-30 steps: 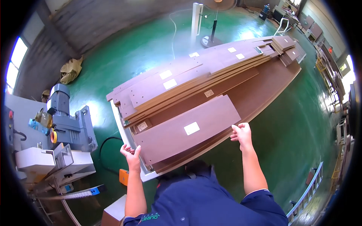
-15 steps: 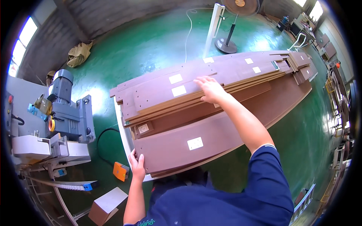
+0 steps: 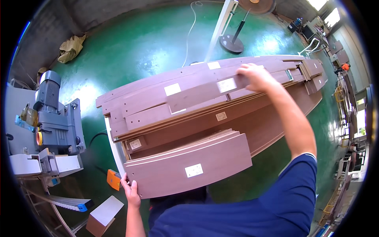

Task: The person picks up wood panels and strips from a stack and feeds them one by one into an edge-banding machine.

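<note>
A pile of long brown wood-grain panels, each with a white label, lies on a low support over the green floor. My left hand grips the near left corner of the short top panel at the front of the pile. My right hand reaches far across and holds the end of a narrower brown board, which lies slanted on top of the long panels at the back.
A grey electric motor and machine stand at the left. An orange object and a small box lie on the floor near my left hand. A fan stand with a round base is beyond the pile. Racks line the right side.
My right hand left the near panel's right edge and reached to the far boards, where it now holds a narrow board. The view came closer to the pile. My left hand stayed at the corner.
</note>
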Available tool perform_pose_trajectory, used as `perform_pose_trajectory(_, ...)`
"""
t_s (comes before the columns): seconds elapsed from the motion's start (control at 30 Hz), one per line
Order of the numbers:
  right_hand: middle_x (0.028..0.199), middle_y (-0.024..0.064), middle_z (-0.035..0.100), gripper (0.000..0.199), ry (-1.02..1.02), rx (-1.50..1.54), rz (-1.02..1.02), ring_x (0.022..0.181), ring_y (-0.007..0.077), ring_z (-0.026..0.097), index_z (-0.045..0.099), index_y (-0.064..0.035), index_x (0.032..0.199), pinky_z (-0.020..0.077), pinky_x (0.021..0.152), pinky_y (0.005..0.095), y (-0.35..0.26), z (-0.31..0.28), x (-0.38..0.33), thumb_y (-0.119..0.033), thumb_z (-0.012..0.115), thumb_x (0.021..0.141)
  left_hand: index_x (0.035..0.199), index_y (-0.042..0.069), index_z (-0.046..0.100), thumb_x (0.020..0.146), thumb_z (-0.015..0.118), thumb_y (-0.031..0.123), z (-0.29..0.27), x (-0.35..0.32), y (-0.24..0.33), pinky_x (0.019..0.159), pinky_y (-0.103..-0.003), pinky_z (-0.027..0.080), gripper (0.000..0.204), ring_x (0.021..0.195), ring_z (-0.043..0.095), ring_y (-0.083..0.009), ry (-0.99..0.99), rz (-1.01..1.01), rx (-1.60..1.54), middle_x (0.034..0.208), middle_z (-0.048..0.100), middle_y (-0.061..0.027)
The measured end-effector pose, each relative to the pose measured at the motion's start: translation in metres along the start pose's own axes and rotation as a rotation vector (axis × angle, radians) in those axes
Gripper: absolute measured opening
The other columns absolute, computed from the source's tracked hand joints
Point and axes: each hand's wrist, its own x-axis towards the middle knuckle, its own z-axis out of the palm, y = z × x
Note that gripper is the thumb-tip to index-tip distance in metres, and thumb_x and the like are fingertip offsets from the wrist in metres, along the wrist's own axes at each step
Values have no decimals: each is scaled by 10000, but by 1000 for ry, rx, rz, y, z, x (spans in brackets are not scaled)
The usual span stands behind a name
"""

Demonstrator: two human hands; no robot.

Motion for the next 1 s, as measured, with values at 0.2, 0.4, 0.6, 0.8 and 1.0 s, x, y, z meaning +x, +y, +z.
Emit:
perform_pose_trajectory(0.2,1102,163,606,461,30,51,243,1050,383,578,567,-31,1067,483,874,423,98,-30,-51,130,550,636,1373,27,330,926,481,229,2,5,0,1027,-359,309,514,1153,415,-208,9,-28,-58,1289,403,-122)
perform_pose_trajectory(0.4,1234,137,548,529,79,-183,418,1140,339,539,552,-54,1165,483,932,408,144,5,-44,134,565,671,1385,28,294,946,494,252,4,3,3,1059,-343,285,532,1200,409,-210,-13,-15,-76,1316,425,-134)
perform_pose_trajectory(0.6,1249,115,529,561,111,-228,640,1139,323,546,523,-104,1240,500,926,415,182,53,-36,113,596,727,1380,20,289,925,467,239,2,4,3,1045,-363,294,535,1169,412,-213,-10,-30,-15,1317,405,-141)
perform_pose_trajectory(0.8,1264,120,518,538,93,-266,635,1149,324,542,505,-118,1262,505,924,421,192,76,-15,118,536,780,1371,12,290,917,466,263,7,3,9,1067,-372,260,548,1187,402,-222,13,-52,-10,1308,413,-144)
perform_pose_trajectory(1.0,1260,117,526,499,55,-313,593,1158,312,537,507,-127,1270,502,926,416,192,100,-5,80,514,816,1383,18,280,920,497,318,14,7,19,1080,-366,258,593,1223,390,-228,-10,-51,2,1325,405,-146)
